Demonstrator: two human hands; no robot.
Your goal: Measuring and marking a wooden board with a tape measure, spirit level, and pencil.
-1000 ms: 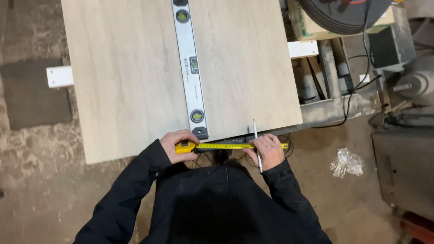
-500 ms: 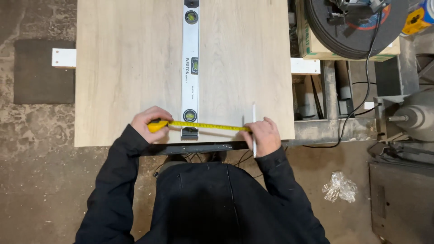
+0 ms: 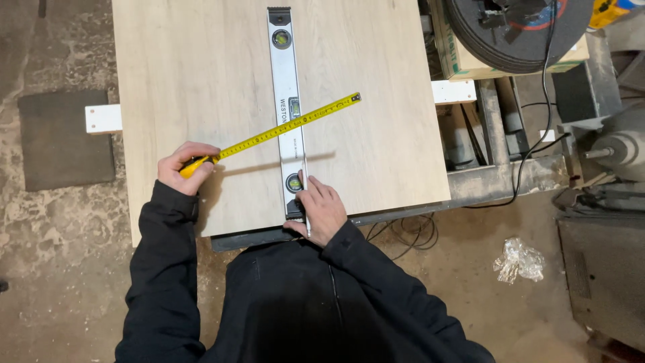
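Board: we see the pale wood panel lying flat.
Level: silver spirit level lies along it.
Tape: yellow measuring tape slants across the level.
Left hand: grips the tape case.
Right hand: presses the level's near end, pencil pinched.

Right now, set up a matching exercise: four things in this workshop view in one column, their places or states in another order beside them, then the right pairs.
Things:
1. tape measure
2. spirit level
3. crumpled plastic wrap
4. pencil

Places or states:
A. lies on the dirty floor, right of the board
B. stretched out slantwise across the board, case in the left hand
C. lies lengthwise down the middle of the board
D. held in the right hand against the level's near end

Pairs: 1-B, 2-C, 3-A, 4-D
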